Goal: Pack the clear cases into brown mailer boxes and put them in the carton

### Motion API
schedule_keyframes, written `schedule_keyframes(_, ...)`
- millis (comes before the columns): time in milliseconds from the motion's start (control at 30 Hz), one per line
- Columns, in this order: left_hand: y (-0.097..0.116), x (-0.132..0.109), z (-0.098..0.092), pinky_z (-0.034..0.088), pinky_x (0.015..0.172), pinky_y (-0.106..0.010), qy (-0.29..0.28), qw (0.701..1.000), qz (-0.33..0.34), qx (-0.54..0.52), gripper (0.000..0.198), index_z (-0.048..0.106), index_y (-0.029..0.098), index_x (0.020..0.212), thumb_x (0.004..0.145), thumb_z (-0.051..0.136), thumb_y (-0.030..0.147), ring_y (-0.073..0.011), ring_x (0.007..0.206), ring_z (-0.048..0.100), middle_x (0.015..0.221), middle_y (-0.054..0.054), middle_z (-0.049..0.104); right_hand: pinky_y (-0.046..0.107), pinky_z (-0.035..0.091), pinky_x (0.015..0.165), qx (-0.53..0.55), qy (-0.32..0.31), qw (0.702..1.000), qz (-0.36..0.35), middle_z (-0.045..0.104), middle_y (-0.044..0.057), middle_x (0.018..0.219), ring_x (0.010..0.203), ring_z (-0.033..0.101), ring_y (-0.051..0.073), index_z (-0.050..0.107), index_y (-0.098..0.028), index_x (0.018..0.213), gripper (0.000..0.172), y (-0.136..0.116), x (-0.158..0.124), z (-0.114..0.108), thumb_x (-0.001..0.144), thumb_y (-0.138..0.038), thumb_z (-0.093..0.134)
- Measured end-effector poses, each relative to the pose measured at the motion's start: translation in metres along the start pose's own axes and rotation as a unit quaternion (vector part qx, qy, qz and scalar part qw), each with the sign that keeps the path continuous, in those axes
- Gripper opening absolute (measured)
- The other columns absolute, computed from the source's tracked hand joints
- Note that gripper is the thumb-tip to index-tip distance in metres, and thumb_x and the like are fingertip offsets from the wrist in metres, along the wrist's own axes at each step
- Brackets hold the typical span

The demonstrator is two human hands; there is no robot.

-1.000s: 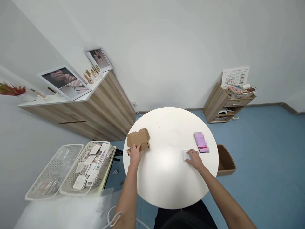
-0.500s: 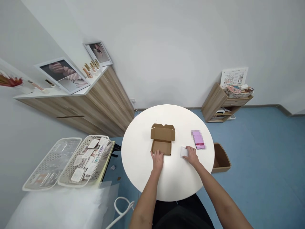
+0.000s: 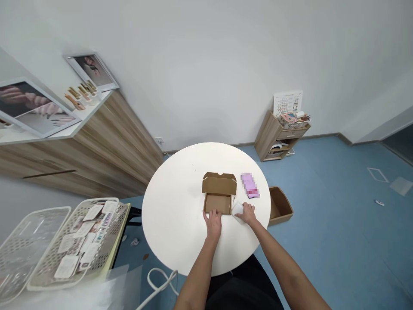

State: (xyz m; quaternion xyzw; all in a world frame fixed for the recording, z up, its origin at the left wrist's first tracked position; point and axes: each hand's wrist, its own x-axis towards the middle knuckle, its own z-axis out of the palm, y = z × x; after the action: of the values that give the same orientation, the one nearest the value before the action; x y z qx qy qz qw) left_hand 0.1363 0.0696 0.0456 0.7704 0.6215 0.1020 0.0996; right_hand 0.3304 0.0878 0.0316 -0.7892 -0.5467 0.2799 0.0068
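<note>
Box: we have a brown cardboard mailer lying open on the counter, its lid tilted up at the far side and its tray toward us.

Left hand: open, palm down, fingers spread across the near edge of the tray; we see no grip on the box.

Right hand: down on a white slip, fingers curved over it; we cannot tell whether it is closed on the slip.

White slip: lying at a slant just off the tray's right side; we cannot tell if it is paper or a sachet.

Pink item: pixelated, just right of the lid, near the slip, with a dark red band at its near end.

Counter: round and white, with the box a little nearer us than its middle.

Left of us: a perforated basket holds printed cards, with a second basket beside it; a white cable loops below them.

Wall side: a wood-grain cabinet carries framed photos; a small drawer unit stands farther right.

Floor: blue, with a cardboard tray just past the counter's right edge.
</note>
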Motion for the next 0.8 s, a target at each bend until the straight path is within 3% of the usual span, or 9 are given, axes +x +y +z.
schedule_keyframes(133,0.003,0.003,0.0,0.016,0.11,-0.065,-0.01,1.0,-0.003,0.014,0.042,0.069,0.028,0.1,0.083,0.04,0.002,-0.0226,0.093,0.053,0.097,-0.005,0.06,0.04,0.043,0.087,0.013,-0.016,1.0,0.0,0.053,0.016,0.123,0.117,0.048,0.033,0.053,-0.017,0.108,0.042,0.003,-0.006,-0.005,0.075,-0.041,0.065)
schedule_keyframes(233,0.012,0.004,0.001,0.015,0.109,-0.065,-0.018,1.0,-0.003,0.005,0.043,0.068,0.027,0.102,0.083,0.04,0.001,-0.0227,0.093,0.054,0.098,-0.005,0.06,0.038,0.045,0.084,0.081,-0.041,0.996,0.022,0.061,0.015,0.112,0.109,0.056,0.03,0.051,-0.016,0.107,0.032,0.016,-0.012,-0.023,0.082,-0.036,0.055)
schedule_keyframes(333,0.025,0.004,0.003,0.015,0.109,-0.064,-0.022,1.0,0.012,-0.009,0.044,0.069,0.027,0.101,0.082,0.039,0.0,-0.0223,0.094,0.054,0.098,-0.005,0.06,0.035,0.047,0.08,0.196,0.003,0.979,0.051,0.064,0.013,0.106,0.1,0.062,0.026,0.046,-0.018,0.114,0.033,0.028,-0.02,-0.047,0.086,-0.035,0.048)
schedule_keyframes(433,0.04,0.002,0.006,0.018,0.107,-0.062,-0.028,0.999,0.011,-0.025,0.041,0.07,0.028,0.098,0.085,0.04,0.004,-0.0229,0.095,0.053,0.097,-0.005,0.06,0.032,0.048,0.082,0.325,0.044,0.945,0.017,0.065,0.009,0.114,0.102,0.063,0.022,0.044,-0.022,0.115,0.033,0.024,-0.026,-0.061,0.085,-0.036,0.049)
schedule_keyframes(533,0.054,-0.004,0.008,0.024,0.104,-0.06,-0.041,0.998,0.015,-0.034,0.04,0.071,0.029,0.098,0.086,0.04,0.007,-0.0249,0.097,0.051,0.095,-0.006,0.06,0.031,0.048,0.083,0.364,0.042,0.93,0.002,0.066,0.008,0.113,0.102,0.063,0.021,0.048,-0.022,0.107,0.029,0.004,-0.029,-0.054,0.082,-0.035,0.054)
schedule_keyframes(667,0.06,-0.022,0.011,0.027,0.103,-0.058,-0.039,0.997,0.038,-0.057,0.041,0.068,0.03,0.105,0.086,0.038,0.008,-0.0253,0.098,0.052,0.099,-0.007,0.06,0.032,0.049,0.078,0.281,0.05,0.956,0.062,0.068,0.008,0.101,0.094,0.065,0.023,0.052,-0.022,0.101,0.023,-0.019,-0.029,-0.024,0.082,-0.033,0.056)
schedule_keyframes(800,0.051,-0.039,0.005,0.035,0.102,-0.052,-0.023,0.987,0.086,-0.134,0.043,0.061,0.023,0.115,0.083,0.038,0.006,-0.0245,0.104,0.052,0.106,-0.008,0.056,0.033,0.048,0.075,0.233,0.078,0.966,0.079,0.068,0.01,0.099,0.094,0.065,0.025,0.054,-0.021,0.102,0.021,-0.022,-0.031,-0.003,0.085,-0.034,0.053)
